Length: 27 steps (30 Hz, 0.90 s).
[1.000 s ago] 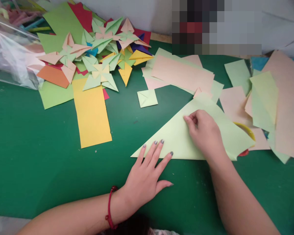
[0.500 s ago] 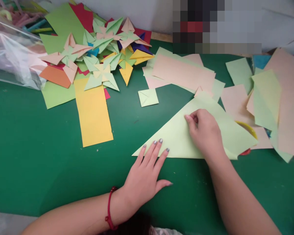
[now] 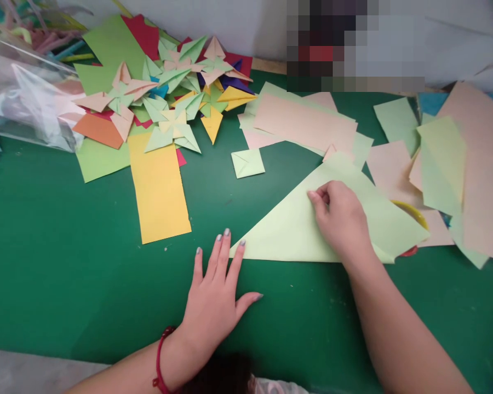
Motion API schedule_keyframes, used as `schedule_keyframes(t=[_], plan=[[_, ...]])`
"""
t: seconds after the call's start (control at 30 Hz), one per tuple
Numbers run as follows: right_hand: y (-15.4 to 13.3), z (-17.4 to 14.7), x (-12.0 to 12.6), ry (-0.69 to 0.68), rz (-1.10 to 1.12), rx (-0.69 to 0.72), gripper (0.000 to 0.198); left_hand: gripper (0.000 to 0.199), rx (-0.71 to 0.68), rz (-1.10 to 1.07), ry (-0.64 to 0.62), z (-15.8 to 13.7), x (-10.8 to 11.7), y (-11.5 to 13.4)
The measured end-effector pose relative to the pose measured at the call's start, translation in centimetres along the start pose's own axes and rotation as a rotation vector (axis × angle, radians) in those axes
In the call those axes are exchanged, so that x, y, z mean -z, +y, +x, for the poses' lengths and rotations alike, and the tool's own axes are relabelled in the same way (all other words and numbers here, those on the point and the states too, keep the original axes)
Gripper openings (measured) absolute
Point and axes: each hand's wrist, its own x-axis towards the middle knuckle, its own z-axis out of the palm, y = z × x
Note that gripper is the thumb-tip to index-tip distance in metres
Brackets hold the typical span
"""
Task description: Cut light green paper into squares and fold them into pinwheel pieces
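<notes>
A large pale green sheet of paper (image 3: pixel 283 230), folded to a long point on its left, lies on the green table. My left hand (image 3: pixel 213 290) is flat and open, fingers spread, at that left point; the index fingertip meets the tip of the paper while the other fingers rest on the tabletop. On the sheet's middle rests my right hand (image 3: pixel 340 219), its fingers curled in and the thumb against them, with nothing seen inside. A small folded pale green square (image 3: pixel 247 163) lies beyond the sheet, apart from both hands.
Folded paper stars (image 3: pixel 175 123) pile up at the back left over coloured sheets, beside a clear plastic bag (image 3: pixel 33 98). A yellow paper strip (image 3: pixel 160 191) lies in front of them. Loose pink sheets (image 3: pixel 308 120) and green ones spread across the back and right. A yellow curved object (image 3: pixel 413 212) pokes out there.
My left hand has slid left along the bottom edge, off most of the paper to its pointed tip. My right hand stays in place on the sheet.
</notes>
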Motion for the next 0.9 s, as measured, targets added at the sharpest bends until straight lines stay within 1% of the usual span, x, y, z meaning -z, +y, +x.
schedule_keyframes(t=[0.13,0.23,0.3,0.37,0.43,0.47,0.5,0.57,0.63,0.73,0.9], plan=[[0.0,0.0,0.0,-0.003,0.006,-0.005,0.019,0.082,0.114,-0.016,0.054,-0.6,-0.5,-0.1],[0.0,0.0,0.0,-0.011,-0.003,-0.013,0.019,0.087,0.147,-0.008,0.097,-0.9,-0.8,-0.2],[0.0,0.0,0.0,-0.012,-0.005,-0.013,0.019,0.087,0.090,0.003,0.126,-1.1,-0.9,-0.3],[0.1,0.0,0.0,-0.011,-0.001,-0.009,0.019,0.082,-0.053,0.002,0.140,-1.1,-0.9,-0.3],[0.1,0.0,0.0,-0.012,0.001,-0.008,0.019,0.075,-0.224,-0.017,0.110,-0.9,-0.8,-0.4],[0.1,0.0,0.0,-0.012,0.001,-0.009,0.019,0.074,-0.278,-0.029,0.087,-0.8,-0.8,-0.4],[0.1,0.0,0.0,-0.012,0.000,-0.009,0.019,0.073,-0.302,-0.039,0.066,-0.7,-0.7,-0.4],[0.1,0.0,0.0,-0.005,0.001,-0.007,0.019,0.076,-0.280,-0.055,0.044,-0.5,-0.8,-0.4],[0.1,0.0,0.0,0.001,0.006,-0.005,0.019,0.079,-0.237,-0.061,0.047,-0.4,-0.8,-0.3],[0.0,0.0,-0.1,0.000,0.014,-0.006,0.019,0.078,-0.216,-0.048,0.054,-0.5,-0.8,0.0],[0.0,0.1,-0.1,-0.002,0.012,-0.026,0.018,0.072,-0.244,0.093,0.105,-0.1,0.3,0.5]])
